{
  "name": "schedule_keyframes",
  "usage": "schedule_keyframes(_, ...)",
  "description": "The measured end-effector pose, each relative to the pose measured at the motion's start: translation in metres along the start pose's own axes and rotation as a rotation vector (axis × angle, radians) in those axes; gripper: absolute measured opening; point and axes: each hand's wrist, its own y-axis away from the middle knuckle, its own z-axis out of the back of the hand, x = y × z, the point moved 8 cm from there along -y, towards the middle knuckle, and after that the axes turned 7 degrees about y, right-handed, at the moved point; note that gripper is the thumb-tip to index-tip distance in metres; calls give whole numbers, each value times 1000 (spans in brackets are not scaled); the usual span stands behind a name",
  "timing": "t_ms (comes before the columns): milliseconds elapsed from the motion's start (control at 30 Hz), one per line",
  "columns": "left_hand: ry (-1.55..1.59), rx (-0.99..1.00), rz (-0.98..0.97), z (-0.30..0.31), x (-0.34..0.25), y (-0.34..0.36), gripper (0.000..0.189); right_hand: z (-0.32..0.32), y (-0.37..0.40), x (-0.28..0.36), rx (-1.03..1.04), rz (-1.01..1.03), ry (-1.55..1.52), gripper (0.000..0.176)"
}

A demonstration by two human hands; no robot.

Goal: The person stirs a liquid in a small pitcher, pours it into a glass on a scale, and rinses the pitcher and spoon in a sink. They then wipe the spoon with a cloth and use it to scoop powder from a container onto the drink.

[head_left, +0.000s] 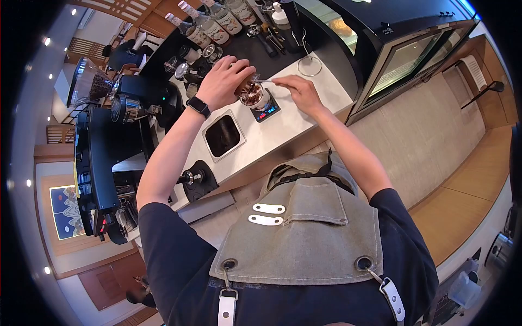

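Note:
A clear cup [260, 100] with dark brown bits and white contents stands on a small black scale [267, 114] with lit digits. At the cup's upper left, my left hand [223, 82] is wrapped round a small container, partly hidden by the fingers and tilted over the cup. On the other side, my right hand [300, 93] pinches a thin metal utensil [266, 81], which reaches to the container's mouth above the cup. The utensil's tip is too small to make out.
Left of the scale, a dark-bottomed metal tray [239, 142] is set in the counter [272, 138]. A tamper [190, 176] rests on a black mat. Syrup bottles [209, 27] line the back. An espresso machine [109, 152] and grinder stand left; an open-fronted appliance [413, 60] is at right.

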Motion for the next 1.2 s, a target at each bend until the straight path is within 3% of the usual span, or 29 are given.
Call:
schedule_keyframes(133,-9,25,28,1,4,4,64,7,29,-14,-7,-157,-73,32)
schedule_keyframes(433,44,26,33,-2,3,3,68,1,-4,-2,-33,-87,-123,37)
schedule_keyframes(533,33,6,29,-1,5,3,68,-8,11,-12,55,-166,-83,33)
schedule_keyframes(767,65,-10,82,-2,11,11,73,3,19,-1,-27,-216,-123,26)
schedule_keyframes(967,146,-50,132,-2,24,16,82,-17,-9,37,-63,-63,-81,28)
schedule_keyframes(1200,185,-52,117,3,22,19,81,-15,10,59,21,374,367,45)
